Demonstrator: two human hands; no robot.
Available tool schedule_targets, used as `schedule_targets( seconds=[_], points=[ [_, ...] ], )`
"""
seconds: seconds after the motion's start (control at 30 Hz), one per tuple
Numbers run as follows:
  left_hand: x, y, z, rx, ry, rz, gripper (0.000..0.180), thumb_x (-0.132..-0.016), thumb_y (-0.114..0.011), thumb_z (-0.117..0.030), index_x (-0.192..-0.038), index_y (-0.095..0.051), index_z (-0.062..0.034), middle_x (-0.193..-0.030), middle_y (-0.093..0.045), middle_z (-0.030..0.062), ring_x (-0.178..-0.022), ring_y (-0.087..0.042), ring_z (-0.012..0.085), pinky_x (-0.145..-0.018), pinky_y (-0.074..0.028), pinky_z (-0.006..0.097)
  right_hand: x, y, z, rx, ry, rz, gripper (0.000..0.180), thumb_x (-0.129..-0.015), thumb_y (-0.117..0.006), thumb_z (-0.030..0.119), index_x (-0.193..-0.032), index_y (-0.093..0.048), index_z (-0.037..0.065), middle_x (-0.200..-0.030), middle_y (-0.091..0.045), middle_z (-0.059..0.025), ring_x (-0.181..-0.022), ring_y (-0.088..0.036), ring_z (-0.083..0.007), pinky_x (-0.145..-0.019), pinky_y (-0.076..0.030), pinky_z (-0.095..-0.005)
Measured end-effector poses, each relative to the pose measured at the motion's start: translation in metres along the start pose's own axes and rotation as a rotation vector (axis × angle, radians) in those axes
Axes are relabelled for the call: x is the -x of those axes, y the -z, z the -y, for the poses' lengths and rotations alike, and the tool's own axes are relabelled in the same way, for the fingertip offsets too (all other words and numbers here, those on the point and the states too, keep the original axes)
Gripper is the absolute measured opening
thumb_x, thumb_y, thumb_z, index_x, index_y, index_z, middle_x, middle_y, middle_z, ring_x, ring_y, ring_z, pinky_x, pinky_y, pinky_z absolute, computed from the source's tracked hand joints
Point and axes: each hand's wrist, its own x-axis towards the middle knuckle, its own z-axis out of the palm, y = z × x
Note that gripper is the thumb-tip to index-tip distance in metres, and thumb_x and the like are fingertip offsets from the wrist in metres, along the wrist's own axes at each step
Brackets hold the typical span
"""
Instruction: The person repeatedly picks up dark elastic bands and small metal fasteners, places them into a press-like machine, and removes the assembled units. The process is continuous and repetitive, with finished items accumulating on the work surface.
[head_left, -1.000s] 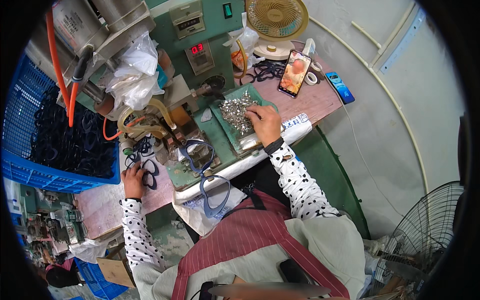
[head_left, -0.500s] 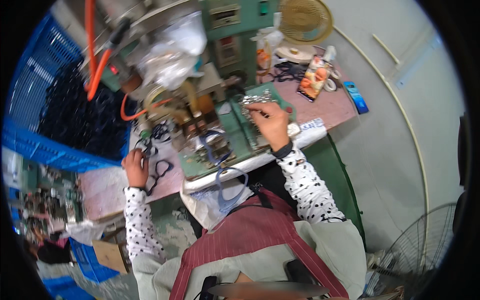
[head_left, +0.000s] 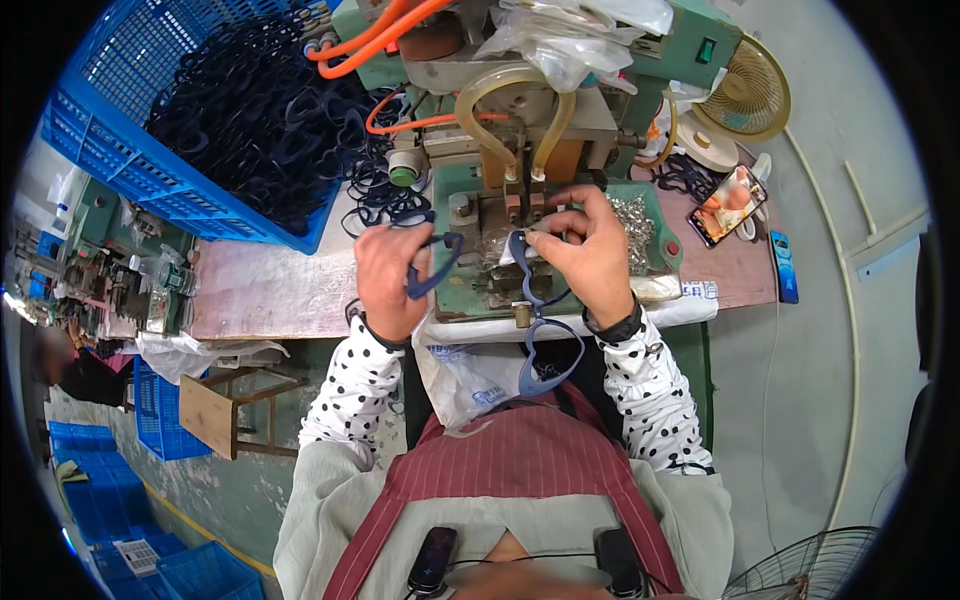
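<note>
One blue strap (head_left: 437,277) pinched in left hand (head_left: 388,277); right hand (head_left: 592,252) half-curled at hanging strap (head_left: 528,376) by press (head_left: 560,160), can't tell if gripping

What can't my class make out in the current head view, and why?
In the head view:
1. The gripped part of the dark blue loop: covered by the left hand.
2. The left part of the green tray: behind the right hand.
3. Single metal pieces: too small to tell apart clearly.
4. The machine's top: cut off by the upper edge.
5. The wire fan's lower part: cut off below.
</note>
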Motion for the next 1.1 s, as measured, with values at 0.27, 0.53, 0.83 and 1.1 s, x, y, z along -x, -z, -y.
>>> schedule_targets(
  seconds=[0.27,0.53,0.83,1.1],
  points=[
    [-0.004,-0.006,-0.04,0.272,-0.39,0.166,0.038,-0.077,-0.064,-0.004,-0.115,-0.062,-0.0035,-0.113,-0.066,0.0126,-0.103,-0.064,0.0265,-0.095,-0.048,0.041,-0.003,-0.018,-0.001,-0.131,0.02,-0.036,0.047,-0.073,-0.074,-0.001,-0.111,-0.047,-0.001,-0.079,-0.068,-0.0085,-0.069,-0.06,-0.0067,-0.061,-0.047,-0.0216],
    [-0.054,0.002,-0.029,0.74,0.489,-0.204,0.023,-0.095,-0.057,-0.009,-0.115,-0.061,0.0018,-0.101,-0.068,0.013,-0.086,-0.065,0.0209,-0.079,-0.052,0.032,0.002,-0.015,0.002,-0.18,0.012,-0.046,0.047,-0.073,-0.071,-0.003,-0.113,-0.045,-0.002,-0.081,-0.067,-0.0089,-0.071,-0.06,-0.0082,-0.064,-0.047,-0.0214],
    [-0.054,-0.003,-0.028,0.789,0.432,-0.196,0.021,-0.095,-0.056,-0.005,-0.112,-0.061,0.0052,-0.101,-0.068,0.0138,-0.084,-0.064,0.0156,-0.08,-0.05,0.026,0.001,-0.017,-0.003,-0.315,0.039,-0.047,0.049,-0.074,-0.071,-0.006,-0.114,-0.043,-0.002,-0.084,-0.066,-0.0092,-0.074,-0.06,-0.009,-0.065,-0.047,-0.022],
    [-0.04,-0.001,-0.036,0.352,0.068,-0.079,0.021,-0.09,-0.059,-0.003,-0.109,-0.063,0.0028,-0.106,-0.068,0.0154,-0.088,-0.066,0.0246,-0.078,-0.053,0.033,0.004,-0.018,-0.009,-0.245,0.065,-0.103,0.051,-0.074,-0.073,-0.002,-0.116,-0.045,-0.002,-0.081,-0.067,-0.0078,-0.067,-0.055,-0.0065,-0.06,-0.044,-0.0211]
  ],
)
